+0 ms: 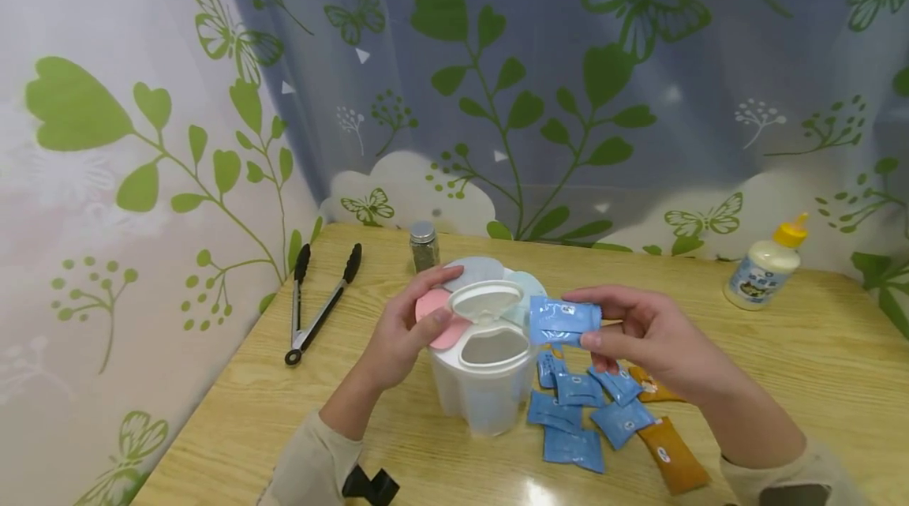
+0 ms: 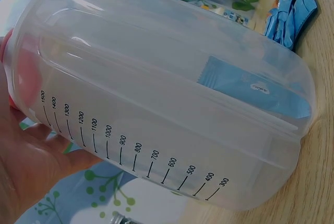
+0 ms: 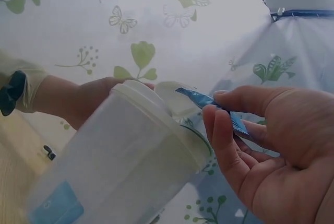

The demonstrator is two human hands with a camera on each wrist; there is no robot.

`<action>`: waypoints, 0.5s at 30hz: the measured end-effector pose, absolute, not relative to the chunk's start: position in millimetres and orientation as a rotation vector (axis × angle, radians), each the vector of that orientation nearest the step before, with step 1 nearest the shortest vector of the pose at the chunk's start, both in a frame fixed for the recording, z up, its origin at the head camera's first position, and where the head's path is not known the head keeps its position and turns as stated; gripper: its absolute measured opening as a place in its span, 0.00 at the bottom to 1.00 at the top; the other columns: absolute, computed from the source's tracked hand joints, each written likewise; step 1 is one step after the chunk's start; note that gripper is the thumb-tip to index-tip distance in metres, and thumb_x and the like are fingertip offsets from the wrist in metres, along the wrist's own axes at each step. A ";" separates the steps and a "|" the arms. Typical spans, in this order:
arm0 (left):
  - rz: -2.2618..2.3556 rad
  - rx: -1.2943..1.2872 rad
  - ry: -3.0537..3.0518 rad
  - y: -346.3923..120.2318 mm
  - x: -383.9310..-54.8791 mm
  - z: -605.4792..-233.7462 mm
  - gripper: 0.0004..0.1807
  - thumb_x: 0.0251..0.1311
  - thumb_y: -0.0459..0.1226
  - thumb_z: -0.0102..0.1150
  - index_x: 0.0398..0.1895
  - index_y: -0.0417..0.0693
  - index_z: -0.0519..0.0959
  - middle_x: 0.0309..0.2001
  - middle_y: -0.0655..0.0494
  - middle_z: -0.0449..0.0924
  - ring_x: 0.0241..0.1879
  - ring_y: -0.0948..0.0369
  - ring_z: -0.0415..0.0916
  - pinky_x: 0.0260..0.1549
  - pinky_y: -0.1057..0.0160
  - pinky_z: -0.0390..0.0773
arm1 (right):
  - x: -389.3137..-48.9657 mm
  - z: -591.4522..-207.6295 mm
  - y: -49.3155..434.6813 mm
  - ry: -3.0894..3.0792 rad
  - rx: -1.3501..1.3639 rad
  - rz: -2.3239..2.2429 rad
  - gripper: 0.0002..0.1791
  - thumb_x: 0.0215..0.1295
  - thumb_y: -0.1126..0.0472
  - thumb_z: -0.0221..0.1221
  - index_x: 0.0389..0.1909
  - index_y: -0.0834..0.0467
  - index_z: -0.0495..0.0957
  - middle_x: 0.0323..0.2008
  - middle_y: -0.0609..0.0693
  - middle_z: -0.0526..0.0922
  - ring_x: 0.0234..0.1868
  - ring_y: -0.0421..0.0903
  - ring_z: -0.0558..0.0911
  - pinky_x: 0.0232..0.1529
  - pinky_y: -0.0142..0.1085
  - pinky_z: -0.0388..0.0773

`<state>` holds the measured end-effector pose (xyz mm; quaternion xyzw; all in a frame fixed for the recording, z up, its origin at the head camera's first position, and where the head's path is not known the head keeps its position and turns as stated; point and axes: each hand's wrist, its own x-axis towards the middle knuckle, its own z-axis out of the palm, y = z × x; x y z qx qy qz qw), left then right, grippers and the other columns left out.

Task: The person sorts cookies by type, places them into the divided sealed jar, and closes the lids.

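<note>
- We see a wide, light-brown wooden table (image 1: pixel 241 419), and a tall, cloudy white plastic tub (image 1: pixel 490 403) stands upright on it.
- We see the right hand (image 1: pixel 639 328) up in the air on the tub's right. Its thumb and fingers pinch a small, shiny blue packet (image 1: pixel 561 320).
- We see the left hand (image 1: pixel 408 328) hold the lid from the left, its thumb on a pink plastic cover (image 1: pixel 457 330).
- We find a white flap (image 1: pixel 487 299) standing up behind a white-rimmed hole (image 1: pixel 495 368).
- We see brown packets (image 1: pixel 675 455) and a heap of blue packets (image 1: pixel 579 390) on the table, right of the tub.
- We see the pinched packet just right of the hole and a bit farther back. Its long side runs left to right, one end toward the lid. The left hand is across the lid.
- We can't tell if that packet touches the lid. Fingers hide its other end. Through the cloudy wall we spot one blue packet inside (image 2: pixel 255 85), but the rest is blurry.
</note>
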<state>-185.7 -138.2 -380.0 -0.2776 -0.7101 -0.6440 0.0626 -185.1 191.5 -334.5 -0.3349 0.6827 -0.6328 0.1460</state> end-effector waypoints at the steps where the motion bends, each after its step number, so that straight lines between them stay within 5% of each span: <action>1: -1.944 -0.838 -2.146 -138.1 -185.6 -379.9 0.29 0.69 0.44 0.54 0.69 0.41 0.69 0.74 0.45 0.63 0.75 0.48 0.57 0.62 0.68 0.72 | -184.6 -333.4 188.7 1.955 -0.969 -1.821 0.24 0.68 0.75 0.55 0.65 0.64 0.70 0.27 0.47 0.80 0.24 0.45 0.80 0.26 0.37 0.80; 15: -1.944 -0.857 -2.143 -138.8 -185.3 -380.9 0.29 0.70 0.45 0.53 0.70 0.41 0.68 0.74 0.46 0.63 0.73 0.48 0.60 0.62 0.67 0.73 | -178.1 -321.0 165.8 1.998 -0.950 -1.783 0.24 0.65 0.71 0.62 0.61 0.60 0.73 0.30 0.48 0.82 0.27 0.45 0.82 0.28 0.38 0.83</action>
